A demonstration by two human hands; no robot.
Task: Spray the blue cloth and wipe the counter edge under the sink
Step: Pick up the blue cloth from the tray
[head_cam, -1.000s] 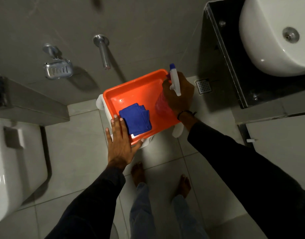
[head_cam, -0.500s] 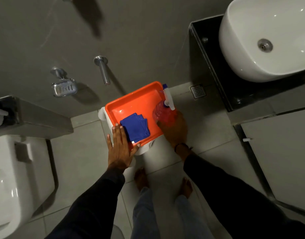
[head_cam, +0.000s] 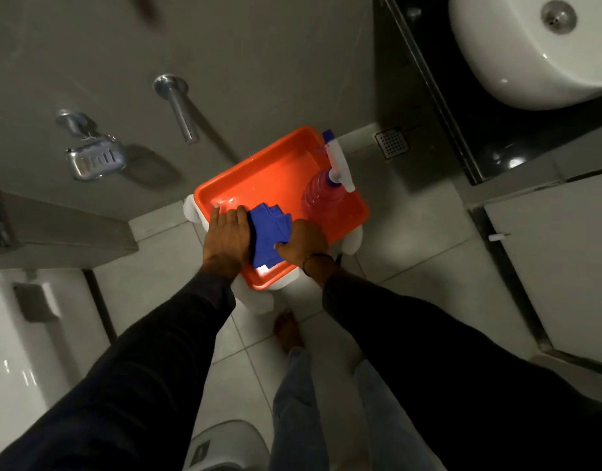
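Note:
A folded blue cloth (head_cam: 268,229) lies in the near part of an orange tray (head_cam: 276,171). My left hand (head_cam: 227,234) rests flat in the tray, its fingers against the cloth's left edge. My right hand (head_cam: 301,244) is on the cloth's right side with the fingers curled onto it. A pink spray bottle (head_cam: 321,193) with a white and blue trigger head stands upright in the tray's right corner, with no hand on it. The white sink (head_cam: 530,56) sits on a black counter (head_cam: 445,107) at the upper right.
The tray rests on a white stool (head_cam: 259,302) on the tiled floor. A metal spout (head_cam: 177,107) and soap holder (head_cam: 92,161) stick out of the grey wall. A toilet (head_cam: 17,351) is at the left, a floor drain (head_cam: 392,143) beyond the tray, and my bare feet below.
My right hand set the spray bottle down in the tray, let go and moved onto the blue cloth. My left hand slid forward from the tray's rim to the cloth's left edge.

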